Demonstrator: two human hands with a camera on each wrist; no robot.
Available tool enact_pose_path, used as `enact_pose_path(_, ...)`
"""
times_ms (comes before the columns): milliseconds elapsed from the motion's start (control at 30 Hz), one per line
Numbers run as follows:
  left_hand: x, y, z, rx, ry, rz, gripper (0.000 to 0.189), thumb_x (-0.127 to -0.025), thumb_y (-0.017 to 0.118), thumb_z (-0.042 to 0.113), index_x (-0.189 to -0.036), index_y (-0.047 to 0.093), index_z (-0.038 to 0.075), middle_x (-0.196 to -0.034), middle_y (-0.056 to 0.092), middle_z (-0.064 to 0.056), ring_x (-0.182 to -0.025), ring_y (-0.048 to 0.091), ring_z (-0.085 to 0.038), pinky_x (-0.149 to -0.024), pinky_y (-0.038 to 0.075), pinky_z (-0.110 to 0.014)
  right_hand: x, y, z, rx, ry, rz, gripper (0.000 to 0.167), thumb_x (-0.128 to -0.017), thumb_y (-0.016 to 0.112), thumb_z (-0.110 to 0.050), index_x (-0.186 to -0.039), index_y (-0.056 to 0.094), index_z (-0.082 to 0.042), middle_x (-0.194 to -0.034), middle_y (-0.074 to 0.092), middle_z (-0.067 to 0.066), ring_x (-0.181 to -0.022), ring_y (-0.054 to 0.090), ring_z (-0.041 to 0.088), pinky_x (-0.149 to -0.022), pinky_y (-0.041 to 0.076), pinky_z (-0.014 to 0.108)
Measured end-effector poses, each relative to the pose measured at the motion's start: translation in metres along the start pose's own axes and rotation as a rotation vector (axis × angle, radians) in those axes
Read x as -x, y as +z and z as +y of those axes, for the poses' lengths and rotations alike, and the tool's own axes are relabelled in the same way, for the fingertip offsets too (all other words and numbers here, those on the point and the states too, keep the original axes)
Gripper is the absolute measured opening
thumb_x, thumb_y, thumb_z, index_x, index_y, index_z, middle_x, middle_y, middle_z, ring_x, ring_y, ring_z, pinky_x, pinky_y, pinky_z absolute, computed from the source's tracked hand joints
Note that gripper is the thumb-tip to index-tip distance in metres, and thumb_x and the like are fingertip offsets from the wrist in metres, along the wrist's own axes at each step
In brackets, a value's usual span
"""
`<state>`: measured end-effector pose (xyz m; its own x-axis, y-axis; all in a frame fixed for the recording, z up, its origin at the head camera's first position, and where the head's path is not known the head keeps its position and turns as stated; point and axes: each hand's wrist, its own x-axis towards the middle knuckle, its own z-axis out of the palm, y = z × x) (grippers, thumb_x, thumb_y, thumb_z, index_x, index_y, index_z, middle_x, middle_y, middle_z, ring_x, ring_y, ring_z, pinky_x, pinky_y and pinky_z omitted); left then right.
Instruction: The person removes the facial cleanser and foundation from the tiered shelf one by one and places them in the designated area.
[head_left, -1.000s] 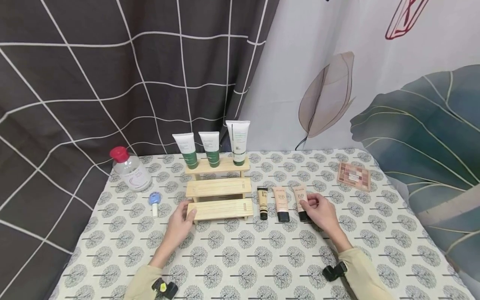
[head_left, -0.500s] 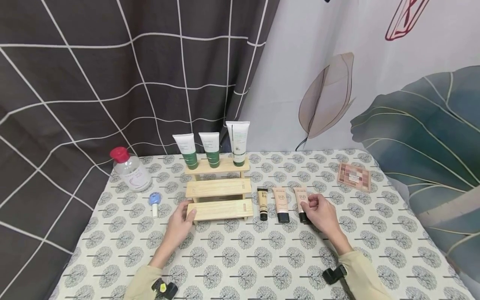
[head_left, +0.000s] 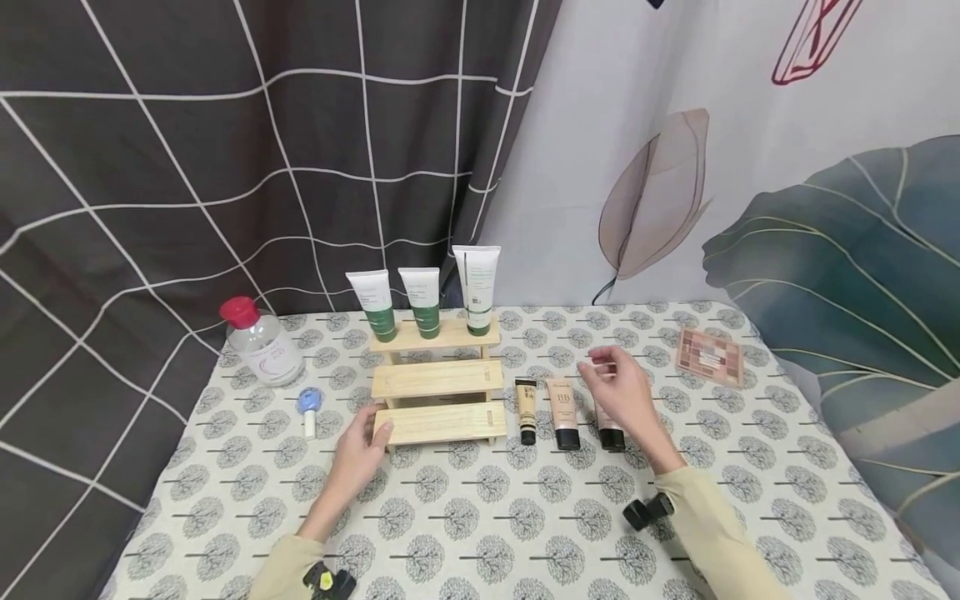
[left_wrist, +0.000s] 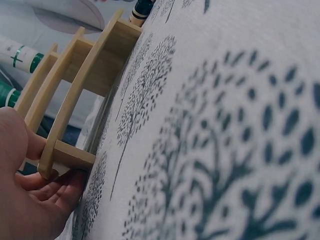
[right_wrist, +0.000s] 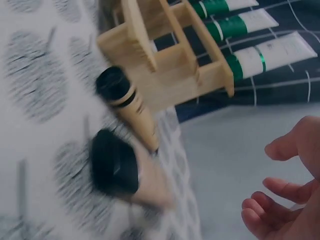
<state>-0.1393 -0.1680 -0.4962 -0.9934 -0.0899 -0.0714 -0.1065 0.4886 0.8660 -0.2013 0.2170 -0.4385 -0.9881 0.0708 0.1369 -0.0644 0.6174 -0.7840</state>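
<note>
A three-step wooden display stand (head_left: 438,379) is on the patterned cloth. My left hand (head_left: 356,450) grips the left end of its lowest step, thumb on top and fingers curled beneath, as the left wrist view shows. My right hand (head_left: 621,393) is raised over the rightmost BB cream tube (head_left: 611,435), hiding its upper part, with thumb and fingers apart and nothing between them. To the left of that tube lie another pink BB cream tube (head_left: 564,412) and a slim gold tube with a black cap (head_left: 527,412). On the stand's top step are three white-and-green squeeze tubes (head_left: 423,304).
Left of the stand are a clear bottle with a red cap (head_left: 266,346) and a small blue-topped bottle with a white cap (head_left: 309,408). A makeup palette (head_left: 710,357) lies at the right back. Curtains (head_left: 225,167) hang behind the table.
My right hand has let go of the rightmost BB cream tube and moved up and slightly left, away from it. My left hand has stayed on the stand.
</note>
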Motion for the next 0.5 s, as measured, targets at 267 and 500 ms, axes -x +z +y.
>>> enact_pose_path(267, 0.000, 0.002, 0.001, -0.001, -0.002, 0.006, 0.046, -0.104, 0.053, 0.017, -0.145, 0.044, -0.002, -0.138, 0.057, -0.027, -0.126, 0.059, -0.043, -0.110, 0.049, -0.055, -0.026, 0.018, -0.041, -0.126, -0.110, -0.077, 0.049, -0.095, 0.071, -0.025, -0.133, 0.055, 0.001, -0.138, 0.060, 0.022, -0.127, 0.058, 0.039, -0.111, 0.049, 0.050)
enact_pose_path(500, -0.001, 0.001, 0.000, -0.006, -0.011, 0.007, 0.047, -0.104, 0.052, 0.019, -0.146, 0.043, -0.001, -0.138, 0.057, -0.027, -0.126, 0.059, -0.042, -0.109, 0.050, -0.055, -0.045, 0.039, -0.076, -0.246, -0.209, -0.121, 0.054, -0.094, 0.072, -0.022, -0.138, 0.052, 0.001, -0.142, 0.058, 0.020, -0.131, 0.057, 0.035, -0.113, 0.048, 0.046)
